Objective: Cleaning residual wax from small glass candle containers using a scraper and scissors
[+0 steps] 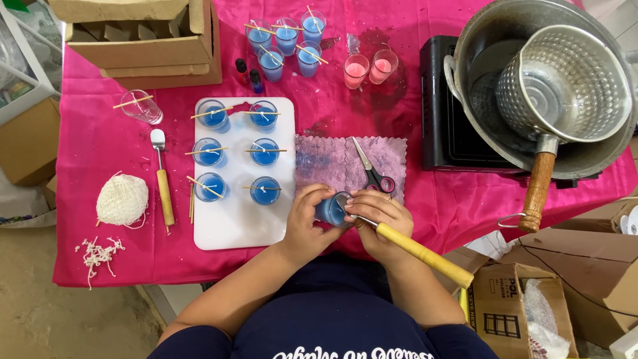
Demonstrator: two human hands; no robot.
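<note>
My left hand (307, 214) grips a small glass of blue wax (331, 210), tilted toward me at the table's near edge. My right hand (379, 216) holds a yellow-handled tool (425, 255) whose metal tip rests at the glass's rim. Just beyond my hands lies a purple cloth (332, 163) with scissors (372, 169) on it. To the left, a white board (232, 219) carries several blue-wax glasses (265, 152) with wooden sticks laid across them.
More blue glasses (286, 38) and two pink ones (369, 68) stand at the back. A second spatula (163, 183), a ball of string (122, 199) and an empty glass (141, 106) lie left. A black stove (442, 126) with metal pots (565, 80) sits right. Cardboard boxes (143, 40) surround.
</note>
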